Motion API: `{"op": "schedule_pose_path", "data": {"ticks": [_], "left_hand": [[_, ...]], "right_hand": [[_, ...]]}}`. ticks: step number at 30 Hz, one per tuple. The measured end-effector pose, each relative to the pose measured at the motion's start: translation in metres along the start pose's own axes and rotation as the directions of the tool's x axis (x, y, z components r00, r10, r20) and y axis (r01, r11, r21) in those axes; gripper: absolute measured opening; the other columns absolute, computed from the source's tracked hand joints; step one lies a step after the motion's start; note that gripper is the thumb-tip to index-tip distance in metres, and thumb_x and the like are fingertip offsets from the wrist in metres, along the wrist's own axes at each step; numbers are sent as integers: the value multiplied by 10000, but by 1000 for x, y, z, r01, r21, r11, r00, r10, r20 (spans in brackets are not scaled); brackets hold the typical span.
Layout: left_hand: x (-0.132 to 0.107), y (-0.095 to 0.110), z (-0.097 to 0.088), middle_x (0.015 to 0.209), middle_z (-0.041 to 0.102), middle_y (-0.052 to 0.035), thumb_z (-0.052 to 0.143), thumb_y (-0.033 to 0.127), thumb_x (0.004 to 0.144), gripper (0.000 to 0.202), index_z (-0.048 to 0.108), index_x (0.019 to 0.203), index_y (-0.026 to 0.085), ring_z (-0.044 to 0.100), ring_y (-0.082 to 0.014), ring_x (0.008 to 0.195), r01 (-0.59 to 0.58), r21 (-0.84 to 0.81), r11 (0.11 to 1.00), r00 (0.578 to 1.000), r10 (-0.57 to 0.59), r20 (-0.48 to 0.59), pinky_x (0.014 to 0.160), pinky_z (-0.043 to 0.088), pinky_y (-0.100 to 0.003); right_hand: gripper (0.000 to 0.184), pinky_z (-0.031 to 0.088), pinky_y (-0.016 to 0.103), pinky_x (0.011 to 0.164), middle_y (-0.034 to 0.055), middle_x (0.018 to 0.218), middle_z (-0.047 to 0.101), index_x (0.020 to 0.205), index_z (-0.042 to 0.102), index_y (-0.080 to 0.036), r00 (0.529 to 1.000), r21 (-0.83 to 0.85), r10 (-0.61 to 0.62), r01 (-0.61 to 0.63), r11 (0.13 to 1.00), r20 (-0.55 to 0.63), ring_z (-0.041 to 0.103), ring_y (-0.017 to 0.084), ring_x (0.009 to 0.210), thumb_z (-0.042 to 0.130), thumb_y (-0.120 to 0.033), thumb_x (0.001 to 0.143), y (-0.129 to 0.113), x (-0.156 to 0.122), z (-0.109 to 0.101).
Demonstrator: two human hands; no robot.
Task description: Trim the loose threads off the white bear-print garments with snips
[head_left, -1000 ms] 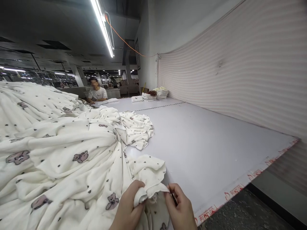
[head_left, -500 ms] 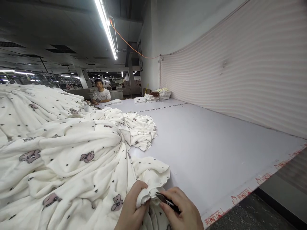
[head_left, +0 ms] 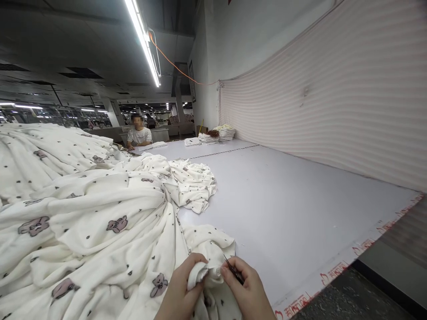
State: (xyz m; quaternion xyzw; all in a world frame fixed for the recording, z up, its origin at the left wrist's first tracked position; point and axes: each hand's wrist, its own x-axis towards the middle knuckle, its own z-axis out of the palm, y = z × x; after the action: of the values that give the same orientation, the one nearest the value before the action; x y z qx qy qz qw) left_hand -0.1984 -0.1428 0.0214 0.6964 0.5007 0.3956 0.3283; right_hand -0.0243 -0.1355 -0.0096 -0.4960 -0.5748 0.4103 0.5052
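Pale table (head_left: 293, 204) with white printed fabric (head_left: 100, 200) heaped left, folded cloth stacks (head_left: 226, 134) beyond

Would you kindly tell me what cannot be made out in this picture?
In the head view:
- Handle of the dark tool: partly hidden by the right hand.
- Full spread of the white printed cloth: cut off by the left and bottom edges.
- Red print along the table edge: too blurred to read.
- Lettering on the co-worker's shirt: too small.

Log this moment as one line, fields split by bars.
Left hand: grips white fabric | Right hand: holds dark tool beside left hand | Around: printed fabric heap on table, co-worker in background
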Motion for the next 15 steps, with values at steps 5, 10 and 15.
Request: {"op": "schedule_pose_path", "data": {"ticks": [5, 10, 15], "left_hand": [[6, 6, 2, 1157, 613, -78, 626, 220, 750, 359, 628, 1108, 249, 574, -252, 1085, -130, 37, 991, 985, 125, 119, 932, 456, -319], [18, 16, 7, 946, 658, -66, 541, 142, 713, 215, 684, 859, 209, 599, -254, 946, 62, -48, 997, 991, -56, 118, 867, 459, -345], [22, 17, 4, 924, 690, -34, 626, 375, 739, 237, 701, 896, 214, 580, -263, 959, 355, -221, 908, 933, -332, 137, 883, 420, -339]], "right_hand": [[346, 386, 198, 528, -19, 613, 552, 670, 602, -179, 994, -39, -83, 81, 996, -71, 507, 135, 589, 559, -472, 849, -8, 0, 6], [228, 408, 212, 581, 6, 698, 619, 755, 616, -202, 958, -176, -216, 184, 967, -189, 571, 155, 643, 521, -363, 885, -13, -3, 2], [255, 432, 216, 596, 0, 680, 592, 774, 590, -201, 941, -170, -184, 139, 976, -283, 551, 149, 622, 488, -395, 904, -13, 7, 4]]}}
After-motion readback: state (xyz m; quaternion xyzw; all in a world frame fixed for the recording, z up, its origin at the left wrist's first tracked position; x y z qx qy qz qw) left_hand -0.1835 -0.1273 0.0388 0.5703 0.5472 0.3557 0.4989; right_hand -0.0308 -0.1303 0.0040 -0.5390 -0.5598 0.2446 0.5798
